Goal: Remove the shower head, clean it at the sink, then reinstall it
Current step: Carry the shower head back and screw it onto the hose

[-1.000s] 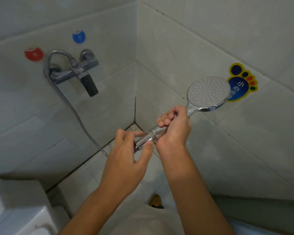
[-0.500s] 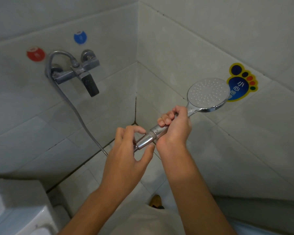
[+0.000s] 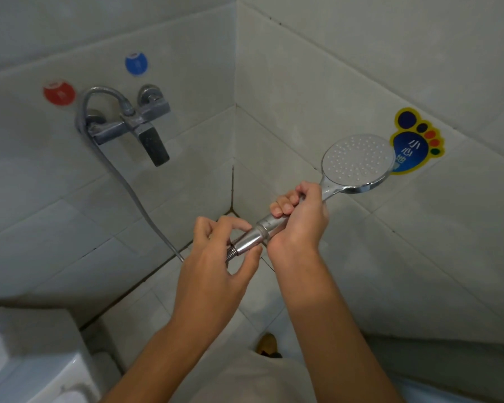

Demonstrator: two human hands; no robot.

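Observation:
A chrome shower head (image 3: 358,161) with a round white spray face points up and right in front of the tiled corner. My right hand (image 3: 298,221) is wrapped around its handle. My left hand (image 3: 216,266) pinches the chrome hose nut (image 3: 249,239) at the handle's lower end, thumb and fingers on either side. The nut still sits against the handle. The metal hose (image 3: 134,199) runs from under my left hand up the left wall to the mixer tap (image 3: 128,126).
A red disc (image 3: 58,93) and a blue disc (image 3: 136,64) are stuck on the left wall above the tap. A foot-shaped sticker (image 3: 413,141) is on the right wall behind the head. A white toilet tank (image 3: 26,359) sits at the lower left. Tiled floor lies below.
My left hand's fingers have shifted around the hose nut, thumb moving over the top. The shower head has dipped very slightly. The right hand keeps its grip.

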